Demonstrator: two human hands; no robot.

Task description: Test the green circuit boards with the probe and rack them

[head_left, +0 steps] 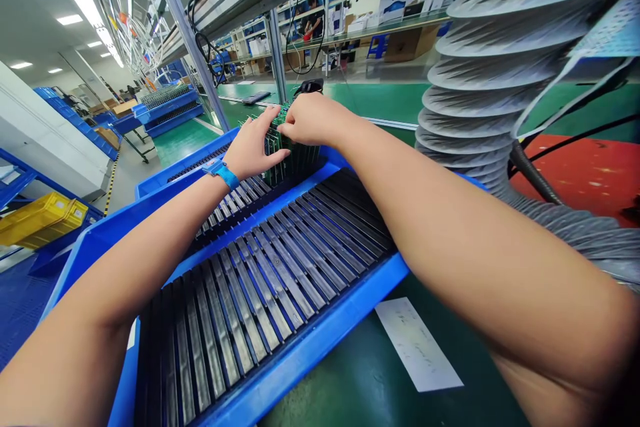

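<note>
Nearest us, at 6 o'c., the front rim of a blue plastic tray (330, 333); it's full of black slotted slats (275, 273), set parallel, prob. to keep flat pcs. apart & upright. At 5 o'c. a white paper slip w/ handwriting (419, 347) lies on the green bench mat (325, 387), just beside the tray, prob. as its label; we can't read it. Just past 12 o'c. of the slats, in a rear tray (115, 230), stand the green PCBs (280, 167), edge-up in a tight row. Our L hand (253, 147), w/ a blue wrist strap (227, 175) (anti-static, we guess), is wide: thumb spread our side of the boards, fingers at their top, likely to steady the row. Our R hand (310, 117) is curled narrow over the top edges, prob. to spare the board faces; can't tell if it's pinching one. Farther, at 2 o'c., a grey flexible duct (475, 100); at 9 o'c. a yellow bin (40, 220); at 10–11 o'c., stacked blue trays (165, 113), prob. piled to save bench space.
</note>
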